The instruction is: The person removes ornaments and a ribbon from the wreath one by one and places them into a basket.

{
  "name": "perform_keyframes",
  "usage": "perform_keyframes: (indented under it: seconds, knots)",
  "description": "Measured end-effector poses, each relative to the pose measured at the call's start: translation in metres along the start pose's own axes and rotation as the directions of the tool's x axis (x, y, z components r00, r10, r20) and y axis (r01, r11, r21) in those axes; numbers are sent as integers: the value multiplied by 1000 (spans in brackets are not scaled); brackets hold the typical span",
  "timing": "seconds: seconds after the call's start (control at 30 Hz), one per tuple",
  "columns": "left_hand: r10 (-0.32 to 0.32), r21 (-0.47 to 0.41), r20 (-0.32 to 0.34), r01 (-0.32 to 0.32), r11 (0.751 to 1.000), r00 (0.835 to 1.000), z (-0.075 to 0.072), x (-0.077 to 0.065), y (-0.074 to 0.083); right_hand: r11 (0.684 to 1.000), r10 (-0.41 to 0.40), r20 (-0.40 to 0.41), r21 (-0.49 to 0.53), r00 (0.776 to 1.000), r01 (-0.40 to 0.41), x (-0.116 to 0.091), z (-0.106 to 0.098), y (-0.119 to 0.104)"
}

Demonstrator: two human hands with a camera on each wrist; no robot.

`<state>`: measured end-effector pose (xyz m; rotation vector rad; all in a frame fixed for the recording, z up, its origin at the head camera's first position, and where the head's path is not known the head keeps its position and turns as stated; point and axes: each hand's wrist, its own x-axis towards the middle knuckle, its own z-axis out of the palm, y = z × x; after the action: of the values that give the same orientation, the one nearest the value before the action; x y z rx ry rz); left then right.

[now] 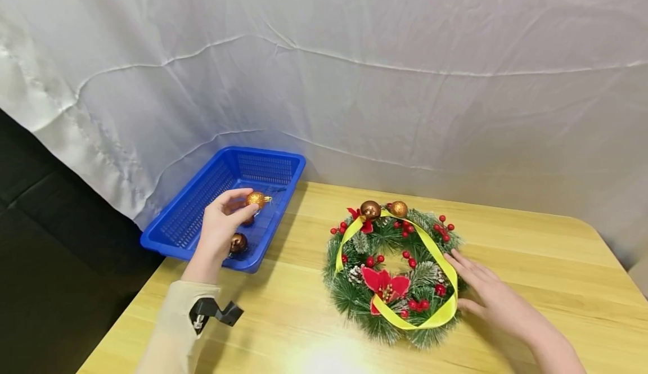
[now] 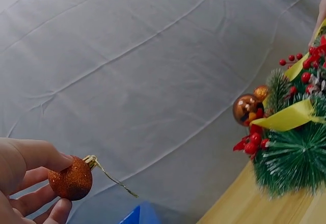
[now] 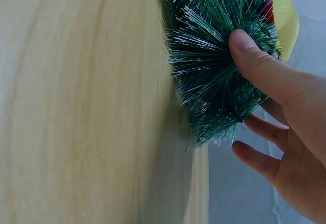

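Note:
My left hand (image 1: pixel 223 222) pinches a glittery orange bauble (image 1: pixel 255 199) above the blue basket (image 1: pixel 174 229); in the left wrist view the bauble (image 2: pixel 71 179) trails a thin gold string. A shiny brown bauble (image 1: pixel 238 242) lies in the basket. A green wreath (image 1: pixel 392 270) with red berries, a red flower, a yellow ribbon (image 1: pixel 437 253) and two baubles (image 1: pixel 370 210) lies flat on the wooden table (image 1: pixel 531 250). My right hand (image 1: pixel 488 292) rests against the wreath's right edge, thumb (image 3: pixel 254 61) pressed on the needles (image 3: pixel 214 71).
A wrinkled white cloth (image 1: pixel 354 70) hangs behind the table. The basket sits at the table's back left corner, beside a dark drop at the left (image 1: pixel 55 250). Bare wood lies to the right of the wreath and along the front edge.

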<state>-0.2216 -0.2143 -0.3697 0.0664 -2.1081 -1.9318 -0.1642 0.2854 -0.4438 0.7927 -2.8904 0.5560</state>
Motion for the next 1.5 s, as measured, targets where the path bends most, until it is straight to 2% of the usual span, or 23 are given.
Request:
perform_keyframes:
  seconds: [0.27, 0.37, 0.5, 0.6, 0.83, 0.93, 1.03, 1.13, 1.37, 1.5]
  knots:
    - [-6, 50, -71, 9, 999, 997, -11, 4, -5, 1000, 1, 0, -2, 1000, -1, -1, 1, -1]
    - [-4, 66, -117, 12, 998, 993, -19, 7, -8, 1000, -2, -2, -6, 1000, 2, -1, 1, -2]
    - [-6, 48, -186, 16, 999, 983, -32, 12, -11, 1000, 0, -3, -10, 1000, 0, 0, -1, -2]
    - [-15, 31, -213, 23, 999, 977, -42, 15, -12, 1000, -3, -5, -13, 1000, 3, 1, -2, -2]
    - [-50, 34, -234, 59, 998, 971, -59, 20, -15, 1000, -3, 1, -12, 1000, 3, 1, -3, -3]
    - [-72, 92, -240, 96, 991, 968, -65, 21, -18, 1000, -3, -4, -15, 1000, 3, 1, -3, -3]
    - [-92, 179, -249, 139, 974, 964, -69, 23, -22, 1000, -5, -5, -19, 1000, 5, 1, -2, -3]
    - [-112, 234, -260, 175, 956, 959, -72, 24, -26, 1000, -2, 0, -18, 1000, 2, 1, -2, -2]
    - [-137, 243, -268, 204, 948, 954, -75, 25, -29, 1000, -8, -4, -22, 1000, 8, 1, -1, -2]
    - [-149, 280, -252, 219, 935, 956, -75, 26, -30, 1000, -2, 1, -12, 1000, 2, 0, -1, -1]
